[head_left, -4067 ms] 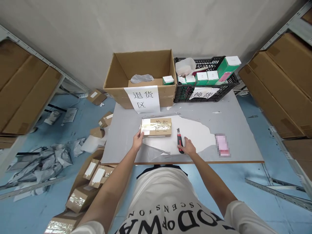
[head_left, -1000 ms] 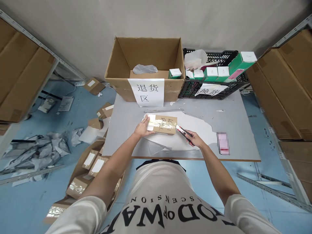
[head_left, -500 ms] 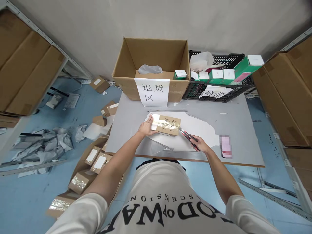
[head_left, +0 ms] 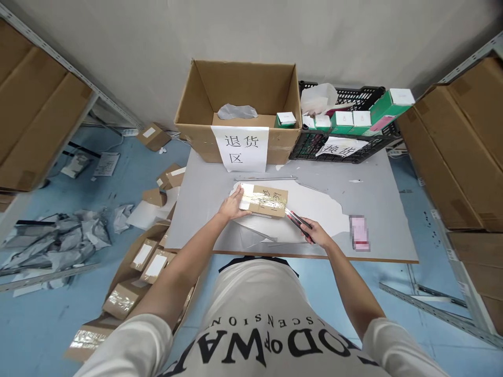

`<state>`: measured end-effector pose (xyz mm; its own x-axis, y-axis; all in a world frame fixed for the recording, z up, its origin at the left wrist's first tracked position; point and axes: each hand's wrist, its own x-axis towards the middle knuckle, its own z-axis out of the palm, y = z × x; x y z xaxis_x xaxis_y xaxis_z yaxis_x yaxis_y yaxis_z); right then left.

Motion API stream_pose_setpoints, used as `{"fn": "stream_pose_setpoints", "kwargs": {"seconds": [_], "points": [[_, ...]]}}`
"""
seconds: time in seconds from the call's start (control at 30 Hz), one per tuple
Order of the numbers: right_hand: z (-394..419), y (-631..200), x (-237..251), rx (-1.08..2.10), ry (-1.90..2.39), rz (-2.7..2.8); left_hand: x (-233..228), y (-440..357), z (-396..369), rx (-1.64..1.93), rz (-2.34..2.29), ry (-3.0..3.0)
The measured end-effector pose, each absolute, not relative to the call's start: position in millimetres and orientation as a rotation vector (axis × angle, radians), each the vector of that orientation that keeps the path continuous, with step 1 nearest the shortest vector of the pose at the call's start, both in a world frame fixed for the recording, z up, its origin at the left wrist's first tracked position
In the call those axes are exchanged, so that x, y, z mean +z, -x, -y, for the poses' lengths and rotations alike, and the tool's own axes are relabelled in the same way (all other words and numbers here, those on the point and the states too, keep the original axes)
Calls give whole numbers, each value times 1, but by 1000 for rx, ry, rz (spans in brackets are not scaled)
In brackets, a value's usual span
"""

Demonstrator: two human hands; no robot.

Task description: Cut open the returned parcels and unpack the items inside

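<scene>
Left hand gripped the box at its left end, right hand clutched a cutter by its right end.

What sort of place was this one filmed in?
Probably a returns corner of a warehouse or stockroom: the paper sign on the cardboard box reads 退货区, "returns area"; the black plastic crate beside it is labelled 换货, "exchange"; and taped parcels are piled left of the table.

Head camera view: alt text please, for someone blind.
The left hand holds a taped cardboard box at a gray table while the right hand points a utility knife at its right end. Behind stand an open carton and a black crate.
</scene>
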<state>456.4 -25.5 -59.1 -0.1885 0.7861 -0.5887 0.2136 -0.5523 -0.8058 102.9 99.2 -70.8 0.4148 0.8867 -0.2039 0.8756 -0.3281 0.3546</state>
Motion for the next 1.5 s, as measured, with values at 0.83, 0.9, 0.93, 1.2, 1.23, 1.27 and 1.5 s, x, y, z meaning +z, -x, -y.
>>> {"fn": "stream_pose_setpoints", "kwargs": {"seconds": [0.83,0.9,0.93,1.2,1.23,1.27,1.5], "points": [[-105,-365,25,743,1444,2756,-73,-109,-25,52,-1166,-2641],[-114,-350,22,680,1458,2874,-72,-107,-29,41,-1158,-2637],[-116,-344,21,666,1449,2913,-72,-107,-30,34,-1156,-2634],[-119,-324,20,568,1451,3019,-80,-107,-31,65,-1173,-2611],[-119,-323,21,551,1458,3029,-80,-107,-31,70,-1175,-2608],[-119,-322,22,539,1460,3038,-80,-107,-32,72,-1177,-2604],[-121,-320,27,527,1419,3109,-77,-109,-32,48,-1191,-2573]]}}
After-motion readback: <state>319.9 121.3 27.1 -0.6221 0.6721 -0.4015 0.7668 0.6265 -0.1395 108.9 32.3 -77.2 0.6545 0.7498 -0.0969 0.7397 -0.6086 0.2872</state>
